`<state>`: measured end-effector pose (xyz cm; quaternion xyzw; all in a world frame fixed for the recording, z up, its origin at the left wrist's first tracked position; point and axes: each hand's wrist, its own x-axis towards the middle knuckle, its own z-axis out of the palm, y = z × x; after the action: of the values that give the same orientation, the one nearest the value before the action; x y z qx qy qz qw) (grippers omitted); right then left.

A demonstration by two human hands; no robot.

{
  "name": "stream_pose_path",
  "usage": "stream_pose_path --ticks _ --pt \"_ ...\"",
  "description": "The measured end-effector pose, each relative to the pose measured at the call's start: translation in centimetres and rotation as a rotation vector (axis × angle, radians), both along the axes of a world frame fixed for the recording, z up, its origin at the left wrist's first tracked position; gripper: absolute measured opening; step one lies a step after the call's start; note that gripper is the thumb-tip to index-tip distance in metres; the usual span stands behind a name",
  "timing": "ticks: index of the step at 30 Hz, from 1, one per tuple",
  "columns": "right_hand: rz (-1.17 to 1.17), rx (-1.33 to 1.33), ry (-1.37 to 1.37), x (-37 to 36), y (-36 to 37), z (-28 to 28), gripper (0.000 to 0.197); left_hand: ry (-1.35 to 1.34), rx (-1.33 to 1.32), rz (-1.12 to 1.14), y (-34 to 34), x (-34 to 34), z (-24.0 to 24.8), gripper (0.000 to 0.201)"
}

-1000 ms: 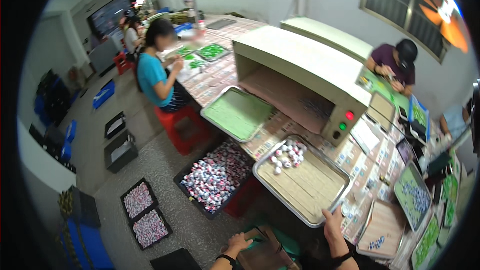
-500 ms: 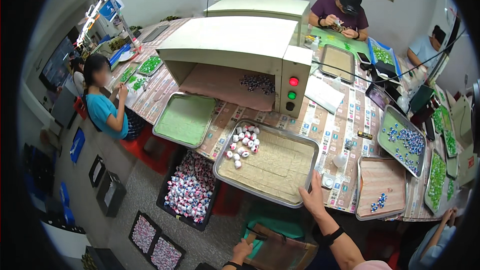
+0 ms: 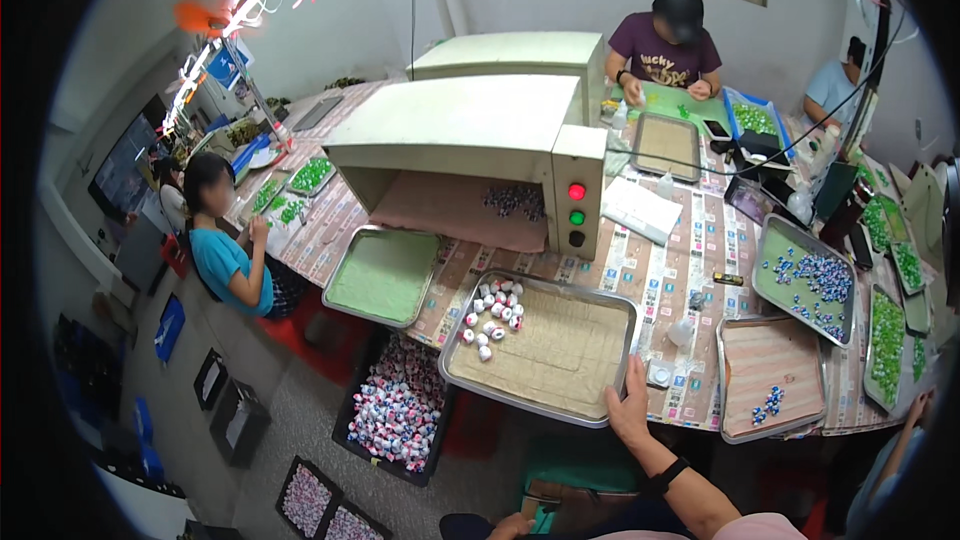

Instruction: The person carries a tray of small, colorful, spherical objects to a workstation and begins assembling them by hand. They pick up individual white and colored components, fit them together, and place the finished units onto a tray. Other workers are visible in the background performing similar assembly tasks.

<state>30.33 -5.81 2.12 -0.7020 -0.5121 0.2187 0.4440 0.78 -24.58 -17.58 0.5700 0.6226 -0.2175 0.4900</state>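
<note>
My right hand (image 3: 630,403) is at the near right corner of a metal tray (image 3: 560,412), touching its rim. Its fingers are stretched along the tray's side and the thumb lies at the corner. The tray has a tan cloth lining, and a cluster of white round beads (image 3: 497,312) with red and dark marks sits at its left end. My left hand (image 3: 512,527) shows only in part at the lower edge, beside a brown and green stool (image 3: 575,492). Its fingers are mostly hidden.
Behind the tray stands a cream heating box (image 3: 450,120) with dark beads inside. A green-lined tray (image 3: 385,275) lies left. A black crate of beads (image 3: 400,405) sits below. Trays with blue beads (image 3: 815,275) lie right. Co-workers sit left (image 3: 225,250), far (image 3: 665,45) and right.
The view has shifted, so the table things sit lower. My left hand has moved down toward the lower edge, off the stool's wooden edge. My right hand stays at the tray's corner.
</note>
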Motion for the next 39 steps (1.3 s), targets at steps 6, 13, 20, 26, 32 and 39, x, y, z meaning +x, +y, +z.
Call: stream_pose_path --ticks 6,13,20,26,32,39 --pt "0.006 0.063 -0.011 0.2 -0.2 -1.1 0.067 0.301 -0.092 -0.357 7.9 3.2 7.0 0.056" --pt "-0.041 0.171 -0.034 -0.6 -0.1 -1.3 0.063 -0.451 1.391 0.130 18.6 4.0 25.5 0.007" --pt "-0.069 0.354 -0.034 -2.2 1.0 -4.3 0.056 0.089 1.433 -0.231 32.6 3.5 19.1 0.075" --pt "0.030 0.346 -0.054 1.0 -4.1 0.0 0.053 0.047 1.372 -0.250 34.7 8.6 19.4 0.066" --pt "-0.183 0.330 -0.074 12.4 -14.0 5.0 0.032 -0.102 1.462 -0.227 34.6 7.4 18.8 0.054" --pt "-0.498 0.040 -0.487 25.1 -19.5 4.8 0.022 -0.297 1.530 -0.262 34.6 8.1 18.6 0.039"
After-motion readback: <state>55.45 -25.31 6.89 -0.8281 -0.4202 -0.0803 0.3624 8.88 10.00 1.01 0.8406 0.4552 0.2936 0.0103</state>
